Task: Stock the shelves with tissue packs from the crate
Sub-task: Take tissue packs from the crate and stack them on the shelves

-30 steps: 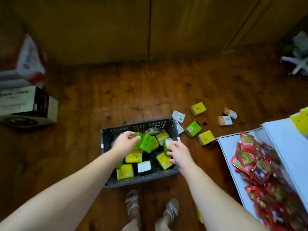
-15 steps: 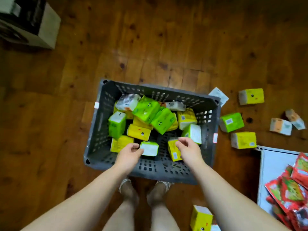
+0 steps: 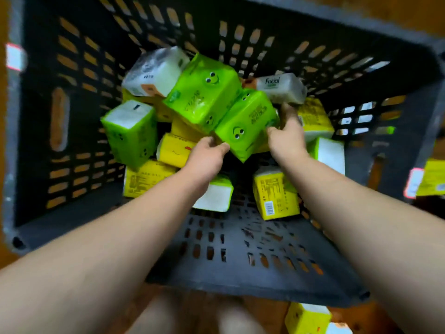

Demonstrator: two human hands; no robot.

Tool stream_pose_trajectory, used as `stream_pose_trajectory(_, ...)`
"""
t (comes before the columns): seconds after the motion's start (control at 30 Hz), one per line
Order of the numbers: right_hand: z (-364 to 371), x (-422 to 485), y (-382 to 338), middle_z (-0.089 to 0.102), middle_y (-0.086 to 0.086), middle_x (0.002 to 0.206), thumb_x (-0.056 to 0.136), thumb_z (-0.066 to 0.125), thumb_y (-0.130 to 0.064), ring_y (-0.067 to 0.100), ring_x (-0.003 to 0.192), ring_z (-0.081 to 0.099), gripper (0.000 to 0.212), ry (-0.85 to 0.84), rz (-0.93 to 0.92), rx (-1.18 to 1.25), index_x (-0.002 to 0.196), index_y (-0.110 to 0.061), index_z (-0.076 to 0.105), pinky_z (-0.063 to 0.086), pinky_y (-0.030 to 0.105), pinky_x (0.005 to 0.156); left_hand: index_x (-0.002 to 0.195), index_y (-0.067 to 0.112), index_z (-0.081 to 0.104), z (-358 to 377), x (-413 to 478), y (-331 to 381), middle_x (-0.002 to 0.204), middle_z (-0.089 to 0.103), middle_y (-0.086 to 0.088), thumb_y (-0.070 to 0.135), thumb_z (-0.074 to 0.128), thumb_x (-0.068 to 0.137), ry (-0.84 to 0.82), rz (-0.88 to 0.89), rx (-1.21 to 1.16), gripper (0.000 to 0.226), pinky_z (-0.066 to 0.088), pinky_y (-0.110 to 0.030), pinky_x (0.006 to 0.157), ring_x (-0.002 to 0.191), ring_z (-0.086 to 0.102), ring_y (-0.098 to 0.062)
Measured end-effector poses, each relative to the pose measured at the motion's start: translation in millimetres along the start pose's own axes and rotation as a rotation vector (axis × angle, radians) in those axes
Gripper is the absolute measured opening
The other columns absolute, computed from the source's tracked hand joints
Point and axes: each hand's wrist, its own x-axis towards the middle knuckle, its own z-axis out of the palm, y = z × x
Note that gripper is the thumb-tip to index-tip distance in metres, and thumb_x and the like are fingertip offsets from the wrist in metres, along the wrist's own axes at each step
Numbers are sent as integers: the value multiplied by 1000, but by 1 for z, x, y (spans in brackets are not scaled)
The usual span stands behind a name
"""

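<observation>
Here, in the crate [image 3: 240,280], left hand [image 3: 204,156] and right hand [image 3: 286,135] fingers clamp a smiley green pack [image 3: 245,121]; the far white pack [image 3: 279,89] reads "Facial".

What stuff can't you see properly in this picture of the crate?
All head view.
Shelves: outside the frame.
Whether the left hand grips the green pack beside it: blurred.
Lower packs in the crate: buried under upper ones, uncountable.
Print on that green pack: too small, blurred.
Yellow pack beyond the crate: cut by the right edge.
Feet: blurred at the bottom edge.
</observation>
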Motion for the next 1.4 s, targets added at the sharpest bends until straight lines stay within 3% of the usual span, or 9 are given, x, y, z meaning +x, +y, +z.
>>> stream_pose_trajectory(0.17,2,-2,10,46,6,143,86,51,-6,21,133,41,59,-41,-16,-41,142,-18,38,30,28,111,123,7,48,13,2,-3,116,61,-4,16,56,92,18,-35,-89,34,38,-12,57,96,56,-13)
stream_pose_trajectory(0.37,-29,-40,-1,47,12,133,84,56,-9,28,126,41,44,31,45,-42,127,-13,50,32,32,104,113,16,43,8,-38,11,103,58,-1,12,61,87,-86,-79,-120,31,36,-21,64,96,52,-17)
stream_pose_trajectory(0.5,-67,-89,-25,54,8,114,83,57,-8,25,110,49,31,142,128,135,113,-10,52,35,27,84,92,15,46,-7,-83,53,89,57,-3,4,68,80,-59,18,-20,28,40,-13,53,70,51,-9)
stream_pose_trajectory(0.63,-113,-150,-67,55,1,92,81,57,0,17,87,50,25,228,128,402,102,-13,55,33,23,69,110,23,38,-18,-145,115,89,50,-1,0,66,79,-102,98,81,48,43,-28,69,78,50,-17)
stream_pose_trajectory(0.8,-190,-227,-129,61,8,102,78,58,3,16,90,56,28,389,76,787,93,-21,58,44,22,78,110,30,45,-18,-252,186,82,55,-3,-2,52,83,-338,174,217,43,45,-27,62,61,53,-17)
stream_pose_trajectory(0.97,-257,-334,-158,59,11,126,81,64,-12,26,109,59,53,502,164,1354,132,-14,47,46,43,100,94,24,48,-10,-379,215,78,56,-3,-2,49,83,-549,257,218,28,46,-26,58,61,54,-21)
stream_pose_trajectory(1.17,-312,-493,-158,66,18,111,79,60,-32,29,79,68,48,469,24,1666,123,-13,56,58,43,69,95,21,46,6,-535,220,82,60,-6,3,64,72,-846,328,363,34,45,-27,55,60,57,-20)
stream_pose_trajectory(1.3,-366,-574,-148,74,8,87,84,56,-22,23,70,70,27,632,-61,1563,107,-12,64,58,35,63,96,19,52,27,-614,233,81,62,-4,20,68,69,-986,400,518,32,43,-32,67,66,57,-18)
stream_pose_trajectory(1.4,-405,-644,-133,74,3,74,91,48,-20,18,62,70,21,647,-114,1467,103,-13,63,57,31,54,113,20,55,57,-680,235,91,67,-5,34,70,59,-1130,512,607,58,48,-40,77,79,63,-25)
